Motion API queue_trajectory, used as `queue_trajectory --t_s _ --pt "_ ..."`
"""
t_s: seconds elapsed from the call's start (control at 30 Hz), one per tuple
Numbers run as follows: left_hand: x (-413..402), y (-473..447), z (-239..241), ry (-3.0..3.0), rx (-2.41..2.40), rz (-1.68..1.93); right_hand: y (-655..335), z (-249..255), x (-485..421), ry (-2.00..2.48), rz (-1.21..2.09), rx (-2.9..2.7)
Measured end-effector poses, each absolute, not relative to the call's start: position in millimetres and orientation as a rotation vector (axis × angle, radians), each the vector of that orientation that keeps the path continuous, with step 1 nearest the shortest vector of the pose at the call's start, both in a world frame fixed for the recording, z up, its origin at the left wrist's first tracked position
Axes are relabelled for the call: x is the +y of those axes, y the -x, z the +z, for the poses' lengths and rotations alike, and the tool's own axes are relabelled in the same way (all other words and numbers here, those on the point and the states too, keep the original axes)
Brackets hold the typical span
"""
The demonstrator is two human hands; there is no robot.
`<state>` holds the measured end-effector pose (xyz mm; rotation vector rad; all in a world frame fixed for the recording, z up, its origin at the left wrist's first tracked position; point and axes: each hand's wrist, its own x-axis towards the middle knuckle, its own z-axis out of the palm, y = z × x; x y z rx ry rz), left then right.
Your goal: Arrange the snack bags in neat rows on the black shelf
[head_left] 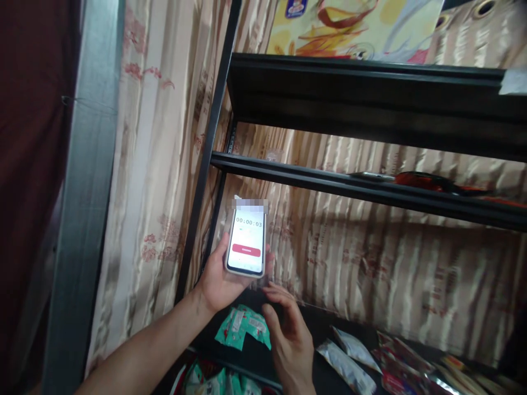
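My left hand point(220, 282) grips a smartphone point(246, 241) upright in front of a black metal shelf rack; its lit screen shows a timer reading and a red bar. Just below the phone hovers my right hand point(290, 334), fingers loosely curled and apart, holding nothing, its fingertips close to the phone's lower edge. Under both hands, green snack packets point(242, 326) lie on the lowest visible shelf point(317, 329).
Silver packets point(346, 356) and red packets point(395, 367) lie further right on that shelf. A middle shelf point(329, 184) carries a red-and-black object point(432, 182). The top shelf point(370, 90) holds a yellow box point(354, 27). A striped beige curtain point(164, 137) hangs behind; a grey post point(82, 219) stands at left.
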<state>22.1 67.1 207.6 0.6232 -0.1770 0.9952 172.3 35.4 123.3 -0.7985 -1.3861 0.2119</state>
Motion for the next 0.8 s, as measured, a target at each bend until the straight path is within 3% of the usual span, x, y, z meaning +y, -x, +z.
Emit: queue_trajectory --t_s 0.47,0.8 --pt "83 -24 265 -0.777 -0.209 1.105 -168 216 74 0.650 -0.223 -1.562" --pt "103 -22 311 -0.831 -0.247 1.169 -161 271 100 0.655 -0.336 -1.510"
